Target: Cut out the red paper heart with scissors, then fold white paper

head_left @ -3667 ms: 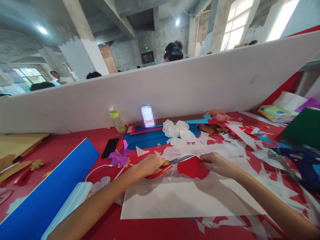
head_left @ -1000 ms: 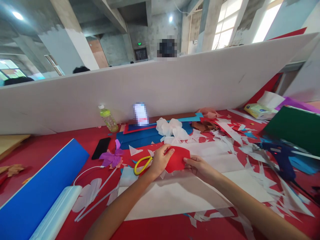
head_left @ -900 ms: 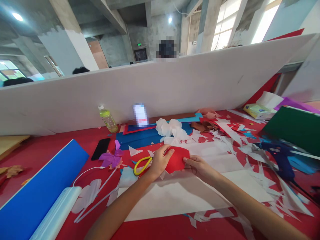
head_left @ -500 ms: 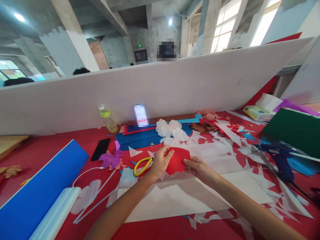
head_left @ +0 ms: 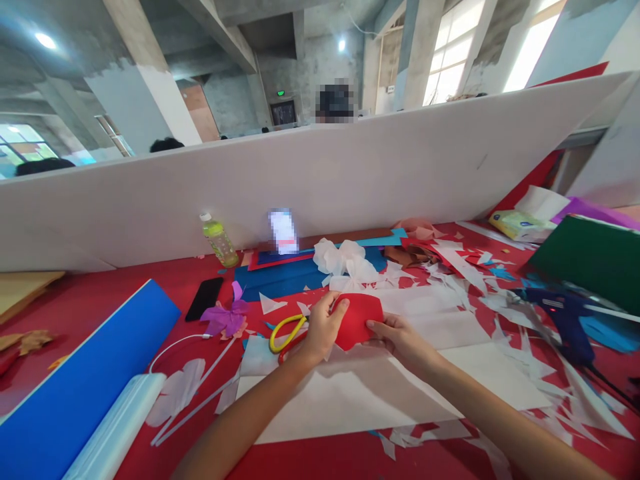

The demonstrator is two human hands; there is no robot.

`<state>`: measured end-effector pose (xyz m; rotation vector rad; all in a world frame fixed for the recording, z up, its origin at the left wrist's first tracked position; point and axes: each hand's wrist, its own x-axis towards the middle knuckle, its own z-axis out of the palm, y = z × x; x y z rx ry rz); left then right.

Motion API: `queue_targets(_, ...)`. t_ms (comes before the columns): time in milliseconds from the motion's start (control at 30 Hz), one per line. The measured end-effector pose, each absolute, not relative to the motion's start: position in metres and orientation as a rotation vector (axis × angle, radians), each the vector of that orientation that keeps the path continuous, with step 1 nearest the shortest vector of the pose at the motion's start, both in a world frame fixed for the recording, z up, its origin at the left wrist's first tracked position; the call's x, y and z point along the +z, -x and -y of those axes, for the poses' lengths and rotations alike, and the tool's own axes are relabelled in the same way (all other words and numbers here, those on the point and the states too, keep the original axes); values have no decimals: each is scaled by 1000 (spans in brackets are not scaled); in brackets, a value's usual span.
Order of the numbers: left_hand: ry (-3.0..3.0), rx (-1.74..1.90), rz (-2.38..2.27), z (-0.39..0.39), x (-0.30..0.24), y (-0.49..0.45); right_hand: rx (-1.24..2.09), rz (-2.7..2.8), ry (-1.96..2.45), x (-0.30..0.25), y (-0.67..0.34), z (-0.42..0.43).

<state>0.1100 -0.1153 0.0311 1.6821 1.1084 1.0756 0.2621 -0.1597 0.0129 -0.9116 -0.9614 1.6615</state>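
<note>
Red tabletop point(head_left: 310, 460) beneath a red paper cutout point(head_left: 361, 319)

At left, a blue board point(head_left: 95, 373) runs out of frame. Next come scissors point(head_left: 273, 337), yellow and red loops showing; the left hand point(head_left: 323, 327) hides their blades, and whether it grips them is unclear. Its thumb pinches the cutout's left side, other fingers concealed behind, left forearm point(head_left: 250, 417) slanting from near left. Over white paper point(head_left: 360, 407), the right hand point(head_left: 395, 333) pinches the lower right edge, right forearm point(head_left: 485, 397) cut off near right. Farther right lies a blue glue gun point(head_left: 563, 317).
</note>
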Motion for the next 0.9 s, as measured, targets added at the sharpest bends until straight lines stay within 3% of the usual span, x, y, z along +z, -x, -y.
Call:
queue_targets(400, -1597, 1020, -1041, 90, 32, -96, 1418, 1170, 1169, 12, -277, 151)
queue_targets(533, -1913, 970, -1244, 79, 50, -72, 1333, 1191, 1199, 7, -282, 147)
queue_targets(700, -2450, -65, -1632, 81, 61, -37, 1254, 1171, 1220, 2, -289, 141)
queue_targets(900, -2570, -353, -1691, 93, 48, -40, 1283, 1042, 1212, 1, -293, 137)
